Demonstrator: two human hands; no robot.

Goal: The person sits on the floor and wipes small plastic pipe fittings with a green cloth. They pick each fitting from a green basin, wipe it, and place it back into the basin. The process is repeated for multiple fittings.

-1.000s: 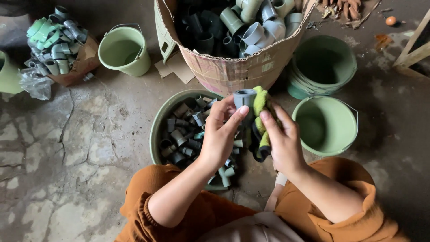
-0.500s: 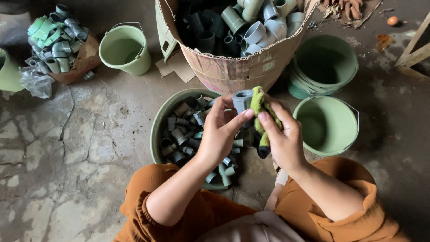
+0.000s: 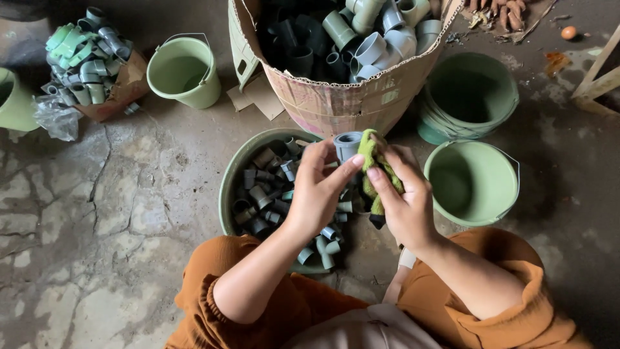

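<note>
Pipe fitting, grey, short and round, sits pinched at the fingertips of the left hand, above the far rim of the green basin. Versus half a second back: fitting and both hands are almost where they were, with the right thumb now pressed closer against the left fingertips. Left hand: forearm comes up from lower left, wrist bent, thumb and fingers closed round the fitting's side, open end facing up. Right hand: forearm from lower right, fingers clenched on a yellow-green cloth, which touches the fitting's right side and hangs down past the palm; a dark end shows below it. Hands are just beside each other, thumbs touching.

Outward: basin under the hands is full of small grey and green fittings. Beyond it a cardboard box holds larger grey elbows and sockets. Right of the hands a light green bucket, behind it a darker stack of buckets. Far left another green bucket and a pile of fittings on cardboard. Cracked concrete floor. Orange sleeves and trousers at the bottom.
</note>
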